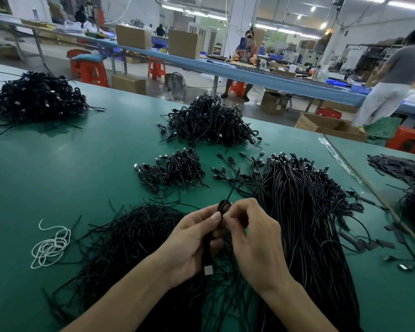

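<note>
My left hand (pixel 192 243) grips a folded black USB cable (pixel 207 257), whose metal plug hangs below my palm. My right hand (pixel 254 240) pinches a thin black tie strip (pixel 231 188) at the top of the bundle; the strip's free end sticks up and away. Both hands meet above the green table (pixel 82 183). Under my wrists lies a loose heap of black tie strips (pixel 130 238). To the right stretches a long bunch of straight black cables (pixel 304 212).
Piles of bundled black cables lie ahead: a small pile (pixel 175 168), a bigger pile (pixel 211 121) and a far-left pile (pixel 36 97). A white string coil (pixel 50 245) lies at left. More black parts (pixel 403 168) sit at right. People work at a long bench (pixel 249 70) behind.
</note>
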A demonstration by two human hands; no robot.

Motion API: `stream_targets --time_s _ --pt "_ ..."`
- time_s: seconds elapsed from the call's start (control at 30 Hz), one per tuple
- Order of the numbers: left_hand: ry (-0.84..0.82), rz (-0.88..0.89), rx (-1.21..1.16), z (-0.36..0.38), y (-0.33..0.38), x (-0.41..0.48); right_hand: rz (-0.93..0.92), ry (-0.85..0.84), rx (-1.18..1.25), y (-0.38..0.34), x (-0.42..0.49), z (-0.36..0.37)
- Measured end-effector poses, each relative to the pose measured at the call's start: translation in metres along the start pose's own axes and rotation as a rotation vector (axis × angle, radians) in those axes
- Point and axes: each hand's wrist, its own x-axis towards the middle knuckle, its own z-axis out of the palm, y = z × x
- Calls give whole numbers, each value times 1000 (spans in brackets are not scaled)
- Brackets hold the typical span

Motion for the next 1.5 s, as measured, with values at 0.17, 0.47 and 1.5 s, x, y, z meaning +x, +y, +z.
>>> stream_targets --time_s 0.17,0.47,1.5 --pt "142 196 465 -3 -5 2 348 131 373 1 2 11" --pt "260 486 1007 -15 16 -2 529 -93 896 6 5 4" --pt "151 101 840 -3 13 0 310 36 592 22 14 12"
